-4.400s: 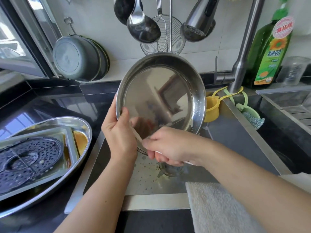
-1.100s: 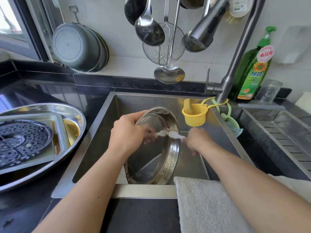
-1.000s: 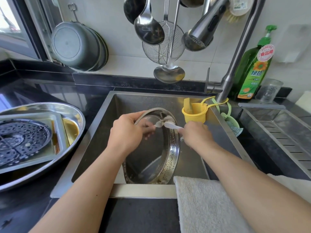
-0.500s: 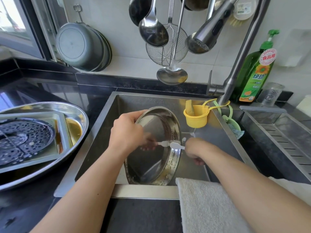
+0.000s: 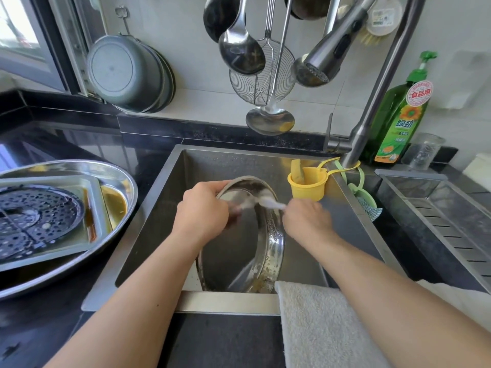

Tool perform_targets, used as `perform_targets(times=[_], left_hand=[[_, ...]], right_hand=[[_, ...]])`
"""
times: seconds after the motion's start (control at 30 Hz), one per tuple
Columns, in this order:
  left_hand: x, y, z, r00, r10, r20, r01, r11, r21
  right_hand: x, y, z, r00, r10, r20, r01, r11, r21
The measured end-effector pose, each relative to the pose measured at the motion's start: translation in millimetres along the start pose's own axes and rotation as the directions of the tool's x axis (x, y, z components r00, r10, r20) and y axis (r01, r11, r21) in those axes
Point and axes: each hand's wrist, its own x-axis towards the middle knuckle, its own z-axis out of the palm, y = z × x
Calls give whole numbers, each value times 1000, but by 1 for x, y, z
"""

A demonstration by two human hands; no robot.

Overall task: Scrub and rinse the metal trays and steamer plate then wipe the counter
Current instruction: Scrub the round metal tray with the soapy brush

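Head view: a round tray stands on edge in the sink. Left hand grips its far rim; right hand grasps a white brush, blurred, against the tray's inside. On the bench at left, a big oval tray holds a square tray and a steamer plate. A towel drapes the near sink edge.

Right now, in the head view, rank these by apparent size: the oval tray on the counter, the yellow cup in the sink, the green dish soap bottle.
1. Oval tray, though it sits nearer the camera.
2. Green dish soap bottle.
3. Yellow cup.
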Motion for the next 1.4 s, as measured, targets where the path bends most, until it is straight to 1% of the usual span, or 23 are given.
perform_targets(times=[0.07,0.1,0.23,0.3,0.4,0.5,0.53,0.57,0.63,0.67,0.7,0.83,0.87,0.9,0.97,1.0,1.03,1.07,1.1,1.2,1.27,1.3,1.4], left_hand=[[1,-1,1,999,15,-32,-15,1000,13],[1,-1,1,999,15,-33,-15,1000,10],[2,-2,0,999,12,-39,-9,997,81],[1,-1,-1,999,5,-33,-1,992,127],[-2,5,-6,1000,-13,-15,14,997,82],[-3,9,-10,1000,-10,-28,12,999,50],[-4,10,-10,999,-11,-33,13,998,56],[-5,10,-10,999,-14,-38,16,998,63],[-10,11,-10,998,9,-64,-5,997,71],[-11,10,-10,996,21,-86,-16,998,57],[-10,10,-12,994,21,-110,-17,999,32],[-9,12,-21,985,0,-170,-3,1000,-18],[-9,12,-21,988,-2,-154,1,1000,-9],[-12,15,-20,992,-7,-125,7,1000,6],[-16,18,-17,998,-16,-61,17,1000,5],[-17,18,-16,999,-19,-49,18,1000,-9],[-17,18,-16,998,-20,-55,19,999,-26],[-16,18,-16,997,-18,-75,16,999,-32],[-15,17,-15,995,-16,-95,14,1000,-22],[-12,11,-11,987,-13,-162,14,1000,6],[-12,10,-11,982,-5,-187,5,1000,-4],[-12,11,-11,981,-5,-195,1,1000,-20],[-14,16,-15,983,-25,-180,11,997,-81]], right_hand=[[-4,-4,-7,947,-146,-286,143,989,-31],[-5,-5,-11,914,-193,-356,192,981,-40],[-9,-4,-17,829,-329,-452,343,938,-54],[-5,-3,-15,848,-321,-422,314,945,-88],[6,10,-3,978,-95,-183,86,995,-56],[12,19,9,994,85,71,-85,996,1],[13,18,15,973,90,213,-94,996,6],[12,16,20,915,85,395,-84,996,-19],[11,17,27,704,130,698,-141,989,-42],[12,21,29,627,114,770,-200,980,18],[13,25,31,604,101,791,-257,964,74],[14,27,31,641,75,764,-263,956,127],[13,25,28,681,96,726,-235,968,92],[14,22,24,763,135,632,-241,967,85],[23,19,23,916,126,380,-168,982,81],[23,16,19,945,145,293,-178,980,89],[24,15,19,946,158,282,-187,979,78],[23,14,18,939,170,297,-199,978,68],[22,15,21,899,171,403,-214,975,64],[11,21,29,630,143,764,-229,973,6],[11,24,34,576,118,809,-248,968,35],[13,23,35,609,118,784,-259,964,55],[23,23,26,866,123,485,-214,967,136]])
